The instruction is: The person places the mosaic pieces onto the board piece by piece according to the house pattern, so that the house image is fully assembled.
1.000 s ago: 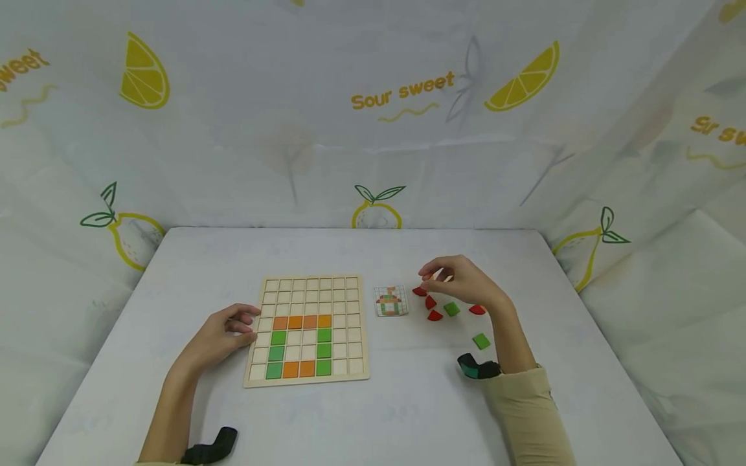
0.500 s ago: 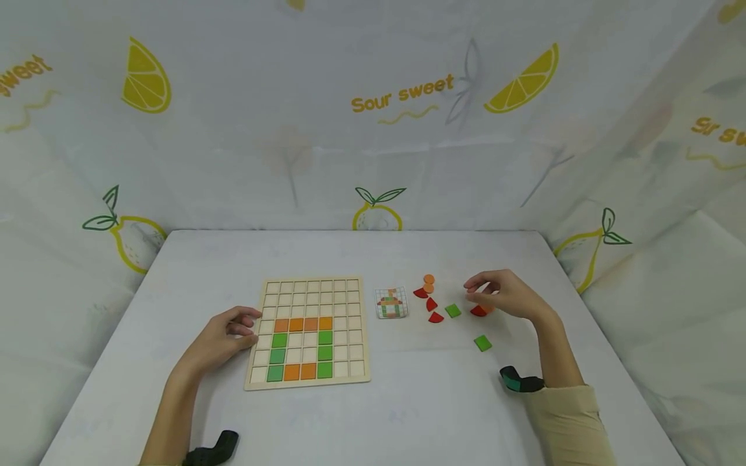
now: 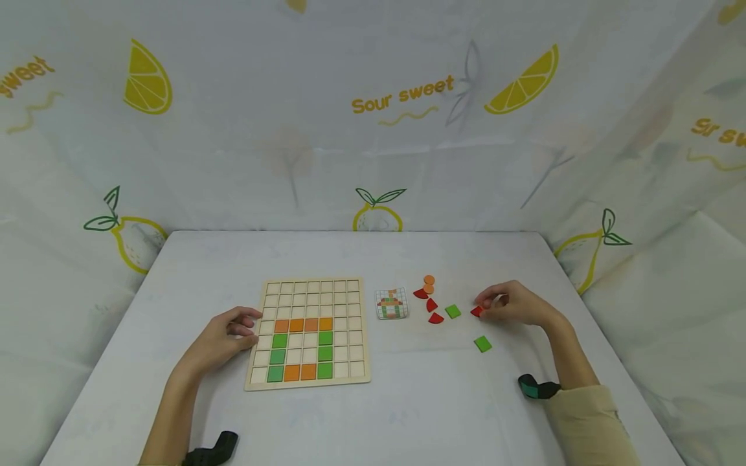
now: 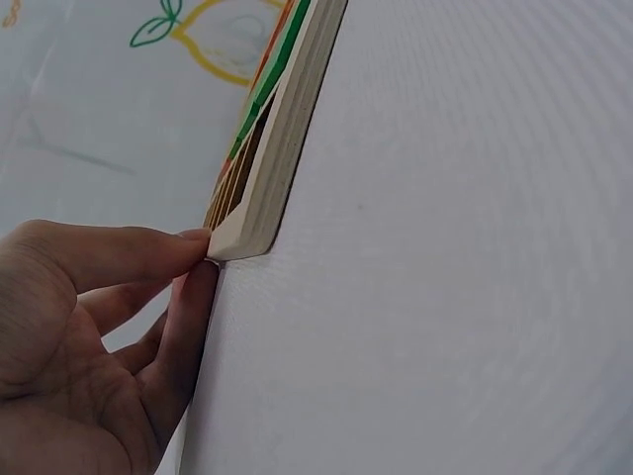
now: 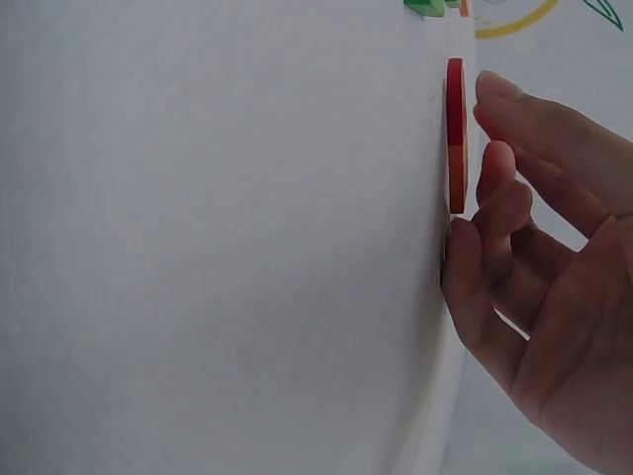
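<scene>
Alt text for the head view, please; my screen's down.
The person's right hand is at a red piece on a white table; the left hand touches the left edge of a wooden grid board partly filled with orange tiles and green tiles. A card and loose pieces lie between the hands.

Bench (image 3: 373, 427): white top, straight far edge, sides spreading from 12 o'clock towards 7 and 5.

Rear sheet (image 3: 233, 162): white, lightly creased, hung across 12 o'clock. Side sheets (image 3: 670, 323): white, wrinkled, at 9 and 3 o'clock.

Prints on sheeting: yellow lemon wedge (image 3: 148, 81) at 10 o'clock; second lemon wedge (image 3: 524, 81) between 1 and 2; orange "Sour sweet" lettering (image 3: 402, 94) at 12, over a yellow wavy line (image 3: 408, 115); green-leaved lemon outlines (image 3: 377, 220) at 9, 12 and 3; faint grey leaf sprig (image 3: 462, 87) at 1.

Light: soft, subdued, source out of view.
</scene>
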`<move>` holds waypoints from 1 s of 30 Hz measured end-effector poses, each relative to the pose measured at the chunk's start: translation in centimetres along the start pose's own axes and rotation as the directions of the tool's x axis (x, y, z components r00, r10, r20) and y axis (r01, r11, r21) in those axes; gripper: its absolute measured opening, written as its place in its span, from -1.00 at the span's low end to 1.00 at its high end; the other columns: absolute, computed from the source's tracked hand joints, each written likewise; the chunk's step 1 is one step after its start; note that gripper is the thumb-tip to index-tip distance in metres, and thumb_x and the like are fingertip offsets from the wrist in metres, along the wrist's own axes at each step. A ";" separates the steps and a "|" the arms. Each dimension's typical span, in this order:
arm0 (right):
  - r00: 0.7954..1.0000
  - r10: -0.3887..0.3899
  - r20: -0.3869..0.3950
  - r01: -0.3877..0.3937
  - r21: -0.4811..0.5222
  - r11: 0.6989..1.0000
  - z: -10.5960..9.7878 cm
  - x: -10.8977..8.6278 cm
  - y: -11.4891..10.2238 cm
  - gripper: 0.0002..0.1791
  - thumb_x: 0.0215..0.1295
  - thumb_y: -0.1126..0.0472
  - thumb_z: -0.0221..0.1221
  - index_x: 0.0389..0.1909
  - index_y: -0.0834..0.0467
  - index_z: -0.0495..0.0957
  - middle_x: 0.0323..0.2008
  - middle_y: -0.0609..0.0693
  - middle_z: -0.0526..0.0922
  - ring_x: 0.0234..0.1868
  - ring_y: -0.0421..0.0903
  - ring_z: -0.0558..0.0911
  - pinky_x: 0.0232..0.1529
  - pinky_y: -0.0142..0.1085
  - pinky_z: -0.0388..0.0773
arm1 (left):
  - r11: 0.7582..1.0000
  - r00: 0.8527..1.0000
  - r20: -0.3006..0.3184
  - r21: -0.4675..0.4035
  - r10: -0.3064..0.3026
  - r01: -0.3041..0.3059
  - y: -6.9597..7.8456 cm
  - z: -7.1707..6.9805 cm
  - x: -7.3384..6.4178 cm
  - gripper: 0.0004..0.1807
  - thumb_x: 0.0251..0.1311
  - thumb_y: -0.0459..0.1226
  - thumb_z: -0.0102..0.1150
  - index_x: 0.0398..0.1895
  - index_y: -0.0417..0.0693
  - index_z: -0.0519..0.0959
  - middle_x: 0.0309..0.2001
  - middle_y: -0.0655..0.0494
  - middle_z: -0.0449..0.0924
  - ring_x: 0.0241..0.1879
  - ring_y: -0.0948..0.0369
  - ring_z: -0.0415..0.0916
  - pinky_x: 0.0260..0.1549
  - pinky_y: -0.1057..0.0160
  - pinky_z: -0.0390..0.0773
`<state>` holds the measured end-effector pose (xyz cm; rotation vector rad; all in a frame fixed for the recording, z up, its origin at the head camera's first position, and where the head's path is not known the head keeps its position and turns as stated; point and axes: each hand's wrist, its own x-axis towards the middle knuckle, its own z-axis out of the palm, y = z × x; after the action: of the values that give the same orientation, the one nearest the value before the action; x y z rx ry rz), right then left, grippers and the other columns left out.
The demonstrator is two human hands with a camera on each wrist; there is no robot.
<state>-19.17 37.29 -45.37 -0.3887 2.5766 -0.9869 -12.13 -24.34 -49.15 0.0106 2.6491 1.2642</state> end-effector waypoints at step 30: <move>0.997 0.039 0.071 -0.038 -0.020 0.999 -0.4 1.1 1.1 -0.69 0.19 0.22 0.58 -0.13 0.22 0.71 -0.35 -0.02 0.53 -0.29 -0.18 0.48 -0.30 -0.39 0.43 | 1.000 1.000 0.011 -0.001 0.006 -0.006 0.1 -0.2 0.0 -0.51 0.30 -0.37 0.41 0.30 -0.20 0.59 0.02 -0.08 0.60 -0.07 0.16 0.58 -0.15 0.40 0.55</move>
<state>-20.49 37.89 -46.17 -0.3708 2.5217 -0.9197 -12.18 -24.44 -48.96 0.0243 2.6415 1.2635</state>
